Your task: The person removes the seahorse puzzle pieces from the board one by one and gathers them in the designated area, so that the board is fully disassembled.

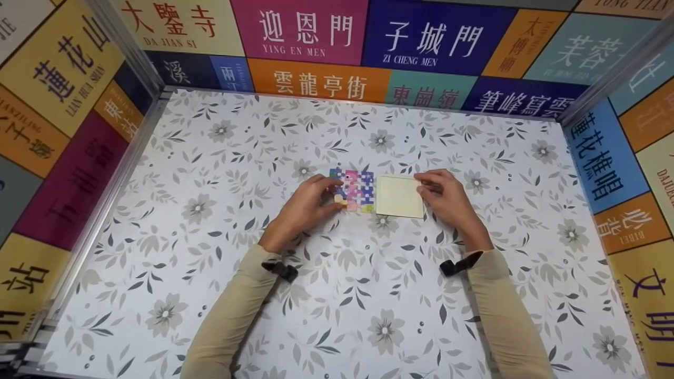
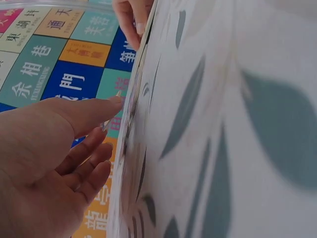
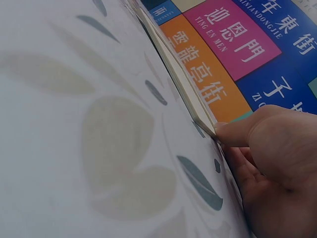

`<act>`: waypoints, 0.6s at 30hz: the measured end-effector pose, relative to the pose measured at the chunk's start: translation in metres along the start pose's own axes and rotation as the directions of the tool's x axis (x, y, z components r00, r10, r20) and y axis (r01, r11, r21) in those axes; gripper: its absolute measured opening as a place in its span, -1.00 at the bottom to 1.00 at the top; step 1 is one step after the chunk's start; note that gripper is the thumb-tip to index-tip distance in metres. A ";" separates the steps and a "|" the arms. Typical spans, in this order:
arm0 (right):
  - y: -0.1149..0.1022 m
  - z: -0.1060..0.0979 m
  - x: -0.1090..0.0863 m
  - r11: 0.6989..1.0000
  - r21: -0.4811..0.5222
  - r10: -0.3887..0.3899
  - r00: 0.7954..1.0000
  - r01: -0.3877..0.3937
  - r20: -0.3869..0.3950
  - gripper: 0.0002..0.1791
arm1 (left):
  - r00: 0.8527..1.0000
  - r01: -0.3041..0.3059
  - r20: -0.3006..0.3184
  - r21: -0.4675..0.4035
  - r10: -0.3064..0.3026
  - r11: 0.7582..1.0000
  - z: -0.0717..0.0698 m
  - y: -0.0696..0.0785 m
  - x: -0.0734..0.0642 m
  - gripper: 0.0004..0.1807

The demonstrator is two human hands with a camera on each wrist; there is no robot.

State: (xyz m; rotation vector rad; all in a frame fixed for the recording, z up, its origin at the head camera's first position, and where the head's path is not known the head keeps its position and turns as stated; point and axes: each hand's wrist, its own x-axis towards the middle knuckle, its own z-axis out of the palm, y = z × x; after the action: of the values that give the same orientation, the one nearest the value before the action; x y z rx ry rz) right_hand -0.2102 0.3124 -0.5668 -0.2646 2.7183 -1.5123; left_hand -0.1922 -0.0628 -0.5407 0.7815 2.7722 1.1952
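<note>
A small colourful jigsaw puzzle [image 1: 359,190], its pieces joined in pink, blue and purple, lies flat near the middle of the table. My left hand [image 1: 310,202] holds its left side, index finger on the upper part and thumb by the lower corner. Just right of the puzzle lies a cream square puzzle tray [image 1: 399,197] with a thin rim, a narrow gap between the two. My right hand [image 1: 447,197] pinches the tray's upper right edge. In the right wrist view, the thumb meets a corner of the tray [image 3: 185,91]. The left wrist view shows the puzzle only edge-on.
A white tablecloth [image 1: 337,295] printed with grey flowers and leaves covers the table. Panels with large Chinese characters, such as a pink one [image 1: 300,29], stand along the back and both sides. Metal posts [image 1: 150,79] mark the back corners.
</note>
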 end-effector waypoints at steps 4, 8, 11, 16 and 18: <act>0.001 0.000 0.000 1.000 0.001 -0.002 1.000 0.002 -0.003 -0.63 | 1.000 0.021 0.004 -0.026 -0.021 0.999 -0.004 -0.006 -0.003 -0.54; 0.001 -0.001 -0.001 1.000 0.005 0.010 1.000 -0.010 0.006 -0.63 | 0.999 0.023 0.048 -0.020 -0.022 1.000 -0.006 -0.009 -0.003 -0.62; 0.000 -0.001 -0.001 1.000 0.010 0.015 1.000 -0.015 0.013 -0.63 | 0.997 0.027 0.076 -0.010 -0.026 1.000 -0.007 -0.009 -0.003 -0.67; 0.000 -0.001 -0.001 1.000 -0.001 0.008 1.000 -0.008 0.005 -0.64 | 0.996 0.043 0.081 0.005 -0.043 0.999 -0.009 -0.010 -0.004 -0.72; 0.000 0.000 -0.001 1.000 -0.009 0.003 1.000 -0.003 0.001 -0.63 | 0.996 0.044 0.076 0.010 -0.044 0.999 -0.010 -0.010 -0.005 -0.74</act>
State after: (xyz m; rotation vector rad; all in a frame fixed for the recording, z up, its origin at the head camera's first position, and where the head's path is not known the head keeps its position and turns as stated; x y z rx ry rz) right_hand -0.2090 0.3131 -0.5669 -0.2617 2.7244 -1.4988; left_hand -0.1941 -0.0780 -0.5415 0.7461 2.7199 1.1234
